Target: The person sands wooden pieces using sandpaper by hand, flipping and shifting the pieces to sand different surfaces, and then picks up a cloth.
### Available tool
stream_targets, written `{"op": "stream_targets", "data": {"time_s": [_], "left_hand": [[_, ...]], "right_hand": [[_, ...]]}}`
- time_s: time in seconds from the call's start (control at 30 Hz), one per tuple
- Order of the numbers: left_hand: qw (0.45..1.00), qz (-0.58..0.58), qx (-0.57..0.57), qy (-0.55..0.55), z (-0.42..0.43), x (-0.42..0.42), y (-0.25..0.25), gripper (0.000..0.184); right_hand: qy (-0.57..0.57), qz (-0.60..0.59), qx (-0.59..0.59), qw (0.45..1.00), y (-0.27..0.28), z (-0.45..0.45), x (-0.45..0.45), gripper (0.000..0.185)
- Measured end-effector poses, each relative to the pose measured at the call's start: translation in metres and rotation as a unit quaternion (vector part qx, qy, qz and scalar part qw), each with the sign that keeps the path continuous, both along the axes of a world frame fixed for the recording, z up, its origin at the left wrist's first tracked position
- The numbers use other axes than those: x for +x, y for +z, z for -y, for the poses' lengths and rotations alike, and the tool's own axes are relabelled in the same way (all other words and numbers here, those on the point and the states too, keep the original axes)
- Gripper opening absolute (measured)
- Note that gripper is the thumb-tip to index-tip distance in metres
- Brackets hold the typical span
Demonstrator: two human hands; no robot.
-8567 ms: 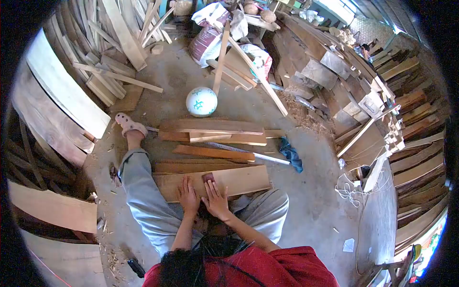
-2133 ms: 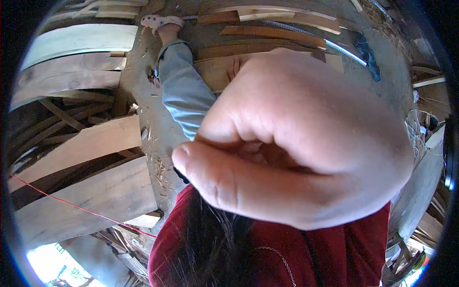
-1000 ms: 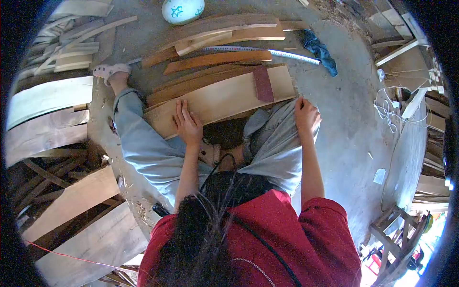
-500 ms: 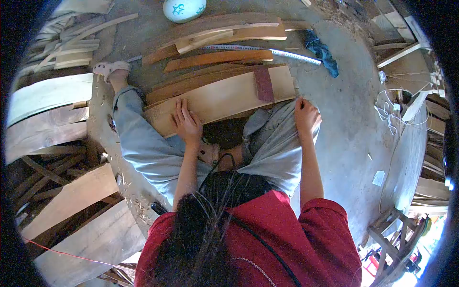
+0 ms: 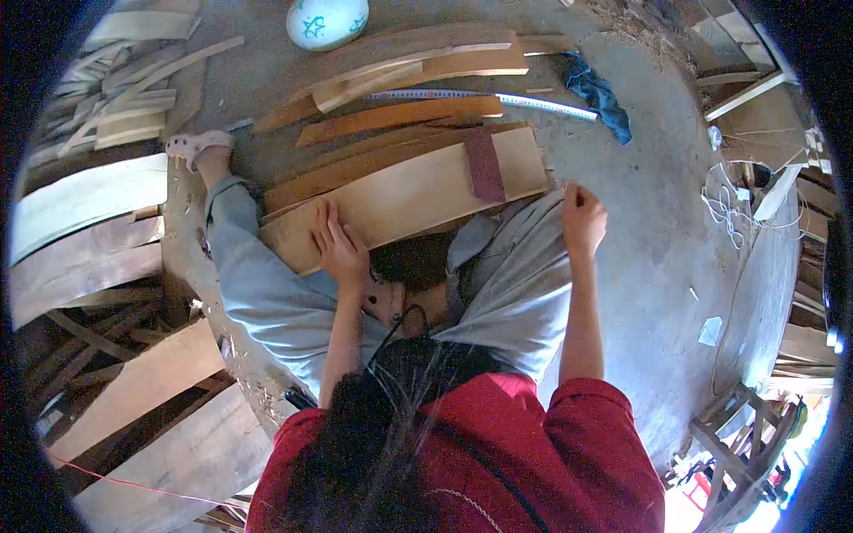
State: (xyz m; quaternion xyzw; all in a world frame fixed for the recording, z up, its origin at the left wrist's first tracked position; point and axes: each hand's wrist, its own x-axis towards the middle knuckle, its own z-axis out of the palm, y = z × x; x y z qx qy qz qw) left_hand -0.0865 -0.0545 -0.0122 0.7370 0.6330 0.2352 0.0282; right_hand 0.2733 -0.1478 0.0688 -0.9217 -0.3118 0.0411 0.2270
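Observation:
A pale wooden board (image 5: 404,191) lies slanted across the floor between my legs. My left hand (image 5: 342,253) rests flat on its left part, fingers stretched out. A dark red strip (image 5: 486,167), which looks like sandpaper, lies across the board near its right end. My right hand (image 5: 585,220) is beside my right knee, to the right of the board and apart from it. Its fingers are curled closed, and whatever they may hold is hidden.
Beyond the board lie several brown wooden strips (image 5: 400,118), a measuring tape (image 5: 546,107), a blue cloth (image 5: 597,93) and a white ball-like object (image 5: 327,19). Planks (image 5: 169,453) are stacked at left. A white cord (image 5: 724,209) and a wooden stool-like frame (image 5: 742,453) stand at right.
My right hand has moved a little to the right, off my knee. My left hand stays on the board. The view has shifted slightly.

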Motion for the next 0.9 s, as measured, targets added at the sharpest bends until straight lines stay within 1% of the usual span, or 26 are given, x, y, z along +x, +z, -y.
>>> {"op": "stream_targets", "data": {"time_s": [0.03,0.1,0.17,0.2,0.23,0.3,0.37,0.4,0.43,0.5,0.6,0.63,0.7,0.73,0.77,0.87,0.9], "left_hand": [[1.0,-0.004,-0.002,0.002,0.0,0.001,0.002,0.045],[1.0,-0.015,-0.009,0.001,0.0,0.002,0.006,0.044],[1.0,0.002,-0.012,0.003,-0.001,0.001,0.001,0.045],[1.0,0.012,-0.015,0.006,-0.001,0.001,-0.003,0.045],[1.0,-0.004,-0.015,0.002,0.0,0.002,-0.001,0.045],[0.999,-0.036,-0.015,-0.004,-0.001,0.005,0.009,0.046],[0.999,-0.036,-0.014,-0.004,-0.002,0.003,0.006,0.046],[0.999,-0.034,-0.011,-0.002,-0.002,0.005,0.005,0.046],[0.999,-0.038,-0.011,-0.005,-0.003,0.008,0.007,0.046],[0.999,-0.048,-0.014,-0.005,-0.003,0.009,0.013,0.046],[0.998,-0.058,-0.016,0.007,-0.003,0.01,0.012,0.047],[0.998,-0.062,-0.013,0.008,-0.004,0.01,0.011,0.047],[0.998,-0.069,-0.01,0.006,-0.003,0.009,0.008,0.048],[0.998,-0.067,-0.016,0.001,-0.001,0.007,0.007,0.048],[0.998,-0.062,-0.016,0.0,-0.002,0.006,0.006,0.048],[0.998,-0.064,-0.019,0.001,-0.004,0.008,0.006,0.048],[0.997,-0.068,-0.021,0.001,-0.003,0.008,0.008,0.048]], "right_hand": [[-0.004,0.016,0.0,1.0,-0.005,-0.006,0.016,0.038],[0.034,-0.105,0.011,0.994,-0.002,-0.023,0.054,0.04],[0.045,-0.158,0.031,0.986,-0.023,-0.047,0.096,0.037],[0.034,-0.215,0.058,0.974,-0.033,-0.063,0.113,0.034],[0.023,-0.27,0.085,0.959,-0.043,-0.081,0.13,0.031],[0.043,-0.342,0.166,0.924,-0.073,-0.116,0.164,0.033],[0.127,-0.255,0.17,0.944,-0.137,-0.147,0.226,0.033],[0.119,-0.266,0.187,0.938,-0.144,-0.157,0.234,0.034],[0.112,-0.277,0.204,0.932,-0.14,-0.168,0.232,0.036],[-0.008,-0.412,0.257,0.874,-0.128,-0.192,0.212,0.04],[-0.042,-0.39,0.205,0.897,-0.139,-0.219,0.208,0.063],[-0.081,-0.391,0.271,0.876,-0.14,-0.226,0.201,0.063],[-0.088,-0.425,0.271,0.859,-0.146,-0.234,0.216,0.061],[-0.094,-0.44,0.272,0.851,-0.138,-0.235,0.217,0.06],[-0.097,-0.412,0.288,0.859,-0.128,-0.235,0.217,0.056],[-0.071,-0.355,0.358,0.861,-0.077,-0.232,0.203,0.05],[-0.026,-0.338,0.395,0.854,-0.061,-0.227,0.197,0.046]]}}
